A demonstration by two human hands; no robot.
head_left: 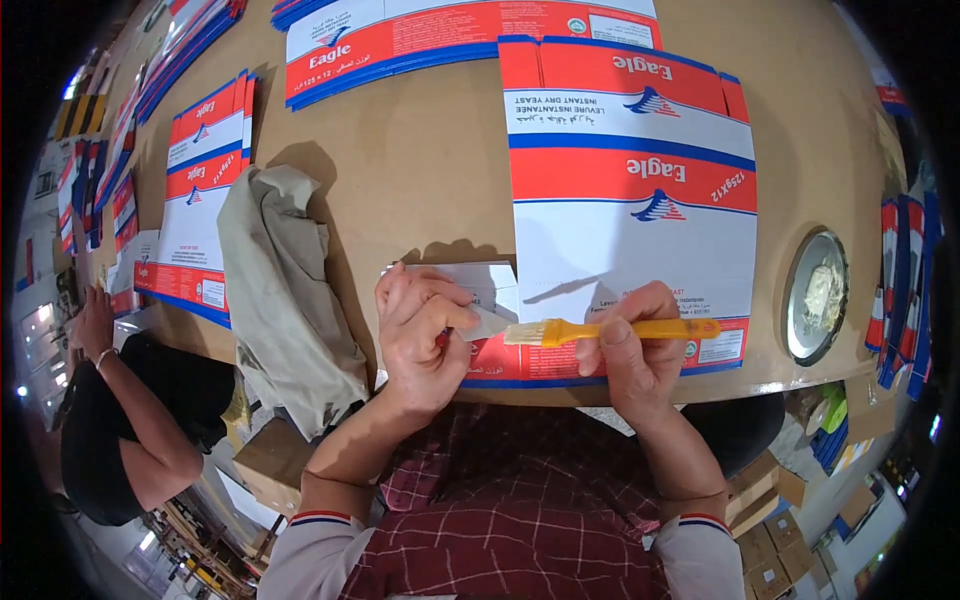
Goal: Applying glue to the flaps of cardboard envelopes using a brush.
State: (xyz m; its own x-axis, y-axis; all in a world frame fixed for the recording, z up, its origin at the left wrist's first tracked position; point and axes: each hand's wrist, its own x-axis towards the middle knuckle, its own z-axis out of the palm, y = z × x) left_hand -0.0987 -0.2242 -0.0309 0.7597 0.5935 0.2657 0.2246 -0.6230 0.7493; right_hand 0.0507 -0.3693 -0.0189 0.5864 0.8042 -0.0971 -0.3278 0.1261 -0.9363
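Note:
My right hand is closed around the yellow handle of a flat paintbrush, held nearly level. Its pale bristles point left and reach the edge of a white carton flap. My left hand is closed, thumb and fingers pinching that flap's corner; part of the flap is hidden behind the fingers. Under the brush and my right hand lies a flat stack of red, white and blue cartons, unfolded on the brown tabletop.
To the right sits a round metal dish with a lump of pale paste. A crumpled grey-green cloth lies left of my arm. More flat carton stacks are at the back and left. A person works at the left edge.

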